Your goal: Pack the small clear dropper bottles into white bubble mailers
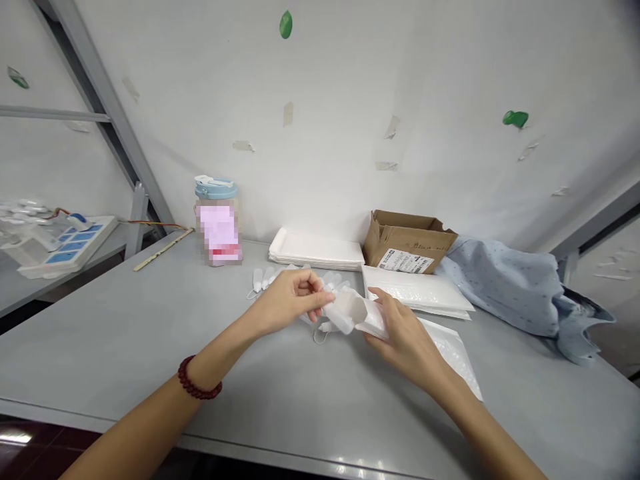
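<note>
Bubble mailer (373,320), above grey tabletop (125,360), squeezed in the right hand (406,335), apparently to bow its mouth open towards a translucent plastic piece (342,319) pinched between thumb and fingers of the left hand (287,300).

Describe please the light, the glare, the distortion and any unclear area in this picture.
Head view: soft, even light, faint shadows on the grey tabletop; glare on the dark red floor, lower left; wide-angle stretching towards the sides; pixelation below the blue lid; pale translucent plastic by the left hand, its outlines hard to separate.
</note>
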The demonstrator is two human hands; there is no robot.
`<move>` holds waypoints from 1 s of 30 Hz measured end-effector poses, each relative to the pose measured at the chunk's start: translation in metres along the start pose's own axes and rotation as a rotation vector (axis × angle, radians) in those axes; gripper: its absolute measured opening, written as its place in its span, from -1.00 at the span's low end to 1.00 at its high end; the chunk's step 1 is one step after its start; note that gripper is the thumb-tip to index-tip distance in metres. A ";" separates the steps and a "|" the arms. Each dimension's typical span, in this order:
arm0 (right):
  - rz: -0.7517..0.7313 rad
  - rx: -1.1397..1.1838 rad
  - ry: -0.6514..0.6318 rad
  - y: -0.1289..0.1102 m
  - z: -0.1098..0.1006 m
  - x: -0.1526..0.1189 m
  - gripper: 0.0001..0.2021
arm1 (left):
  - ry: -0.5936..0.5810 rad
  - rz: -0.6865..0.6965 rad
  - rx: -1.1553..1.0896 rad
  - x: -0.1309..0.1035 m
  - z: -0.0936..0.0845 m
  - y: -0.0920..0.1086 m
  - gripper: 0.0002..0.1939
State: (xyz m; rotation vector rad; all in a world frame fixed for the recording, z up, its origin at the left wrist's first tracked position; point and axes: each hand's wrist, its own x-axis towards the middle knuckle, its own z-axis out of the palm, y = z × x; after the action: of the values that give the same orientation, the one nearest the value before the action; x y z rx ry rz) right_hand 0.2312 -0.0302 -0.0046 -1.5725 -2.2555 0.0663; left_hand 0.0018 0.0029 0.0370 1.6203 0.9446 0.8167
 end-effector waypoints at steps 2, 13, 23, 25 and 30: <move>0.001 -0.001 -0.003 -0.001 -0.001 0.000 -0.38 | 0.110 -0.002 -0.040 0.002 0.001 -0.002 -0.75; -0.016 -0.008 -0.039 -0.004 -0.001 -0.003 -0.37 | 0.435 0.173 0.096 0.001 0.007 -0.006 -0.76; -0.112 -0.005 0.086 -0.007 0.000 -0.003 -0.39 | 0.269 0.458 0.893 0.000 0.029 -0.027 -0.68; -0.113 -0.010 0.083 -0.008 0.000 -0.004 -0.41 | 0.272 0.457 0.943 -0.001 0.029 -0.027 -0.65; -0.152 -0.017 0.069 -0.011 0.001 -0.004 -0.42 | 0.104 0.270 0.505 -0.004 0.035 -0.019 -0.73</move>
State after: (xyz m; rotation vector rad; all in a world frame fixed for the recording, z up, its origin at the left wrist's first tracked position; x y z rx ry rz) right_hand 0.2222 -0.0377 -0.0044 -1.3847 -2.3188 -0.0473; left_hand 0.0270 -0.0127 0.0107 2.1951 1.0778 0.8975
